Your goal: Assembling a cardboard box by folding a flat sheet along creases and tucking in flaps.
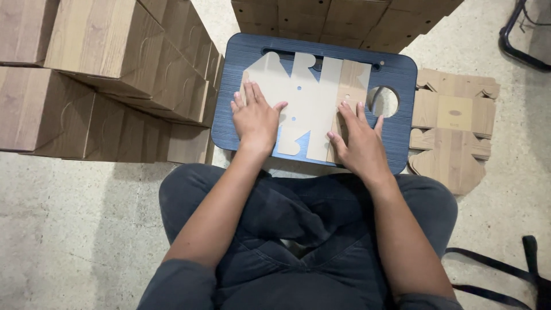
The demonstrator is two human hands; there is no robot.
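A person is sitting cross-legged on the floor (pixel 69 229) with a dark blue lap tray (pixel 402 74) in front of the knees. A flat, unfolded cardboard box blank (pixel 313 106) is lying on the tray, pale inner side up, with a wood-grain panel showing at its right. Its long axis is running away from the person, from the near edge of the tray toward the slot at the far edge, and the notched tabs are pointing toward both of those ends.

The left hand (pixel 255 117) is lying flat, palm down, fingers spread and pointing away, pressing on the left part of the blank. The right hand (pixel 360 140) is also lying open and flat, fingers spread, pressing on the wood-grain panel beside the tray's round hole (pixel 383 101). Neither hand is gripping anything.

Folded wood-grain boxes (pixel 115 51) are standing stacked to the left, and a pile of flat blanks (pixel 453 132) is lying on the floor just right of the tray.
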